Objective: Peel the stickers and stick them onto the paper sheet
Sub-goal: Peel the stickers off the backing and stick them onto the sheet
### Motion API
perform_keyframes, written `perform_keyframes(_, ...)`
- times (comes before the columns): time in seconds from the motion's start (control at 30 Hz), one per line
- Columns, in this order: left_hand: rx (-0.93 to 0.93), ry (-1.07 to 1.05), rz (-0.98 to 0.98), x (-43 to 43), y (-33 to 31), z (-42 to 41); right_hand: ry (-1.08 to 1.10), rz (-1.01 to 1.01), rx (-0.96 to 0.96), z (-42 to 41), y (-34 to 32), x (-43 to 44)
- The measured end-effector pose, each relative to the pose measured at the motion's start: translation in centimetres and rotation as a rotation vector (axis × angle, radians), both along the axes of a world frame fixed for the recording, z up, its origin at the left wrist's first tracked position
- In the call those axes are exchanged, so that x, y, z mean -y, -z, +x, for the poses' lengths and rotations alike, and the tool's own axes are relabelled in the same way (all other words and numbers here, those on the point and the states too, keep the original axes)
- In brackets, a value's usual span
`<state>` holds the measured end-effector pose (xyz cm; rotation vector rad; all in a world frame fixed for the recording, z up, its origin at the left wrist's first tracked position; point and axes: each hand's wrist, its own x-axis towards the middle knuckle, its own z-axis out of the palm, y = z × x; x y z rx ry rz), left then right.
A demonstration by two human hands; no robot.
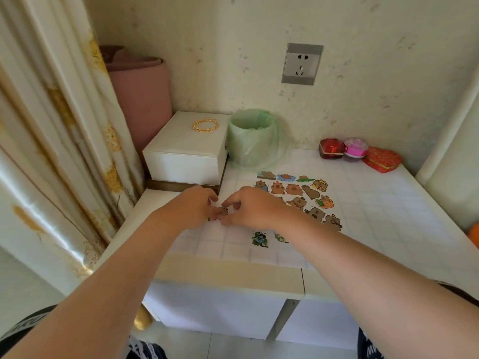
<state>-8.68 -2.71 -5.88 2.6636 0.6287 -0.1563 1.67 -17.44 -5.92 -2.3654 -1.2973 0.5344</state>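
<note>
We take the white box point(186, 149) as our marker. Just in front of its near right corner, our left hand point(191, 209) and right hand point(255, 211) meet fingertip to fingertip. Between them sits a small brownish sticker point(220, 212). Both hands appear to pinch it with thumb and forefinger, the other fingers curled loosely behind. It is too small and too covered for us to tell whether its backing is already off, or which way its long axis runs.

The gridded paper sheet point(233, 246) lies in front of the box and off to its right. The hands hover over the part of the sheet nearest the box. The row of capybara stickers point(298, 193) already on the sheet lies farther to the right of the box, beyond the right hand. Two greenish stickers point(260, 239) lie in front of the box, nearer to us than the hands.

We judge that the peel is in hand or just finished. The bare grid lies directly beneath the fingertips and a little toward us, so the placing move is mainly downward. Neither hand is clearly nearer; each is at the sticker.
</note>
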Motion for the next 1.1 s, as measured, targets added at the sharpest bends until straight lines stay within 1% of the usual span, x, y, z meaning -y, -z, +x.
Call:
perform_keyframes(0.13, -0.016, 0.072, 0.068, -0.2, 0.0, -0.6, -0.019, 0.024, 0.093, -0.8, 0.8, -0.8)
perform_keyframes(0.2, -0.016, 0.061, 0.073, -0.3, 0.1, -0.8, 0.001, 0.025, 0.096, -0.8, 1.1, -1.1)
perform_keyframes(0.27, 0.019, 0.025, 0.034, -0.3, 0.1, -1.1, 0.030, 0.039, 0.050, -0.9, 1.3, -1.2)
perform_keyframes(0.37, 0.116, -0.025, -0.057, -0.4, -0.1, -1.3, 0.114, 0.128, -0.158, -1.2, 1.0, -1.0)
perform_keyframes(0.5, 0.213, -0.067, -0.277, 0.2, -1.1, -1.1, 0.238, 0.262, -0.551, -1.1, -0.5, -0.3)
perform_keyframes(0.57, 0.268, -0.098, -0.410, 1.0, -1.7, -0.9, 0.288, 0.330, -0.638, -0.7, -1.3, 0.5)
perform_keyframes(0.63, 0.325, -0.128, -0.496, 1.9, -2.4, -0.4, 0.343, 0.391, -0.647, 0.1, -2.1, 1.4)
perform_keyframes(0.77, 0.432, -0.139, -0.584, 4.2, -3.7, 1.1, 0.449, 0.485, -0.655, 2.0, -3.6, 3.5)
perform_keyframes(0.9, 0.470, -0.091, -0.557, 6.4, -4.4, 3.0, 0.436, 0.542, -0.578, 3.7, -4.6, 6.0)
perform_keyframes(0.93, 0.484, -0.090, -0.548, 7.0, -4.6, 3.5, 0.441, 0.558, -0.592, 4.2, -4.8, 6.6)
perform_keyframes(1.03, 0.559, -0.111, -0.590, 8.2, -4.9, 5.1, 0.494, 0.600, -0.713, 5.4, -5.3, 8.2)
perform_keyframes(1.1, 0.569, -0.090, -0.588, 9.1, -5.0, 6.0, 0.531, 0.587, -0.718, 5.9, -5.5, 9.3)
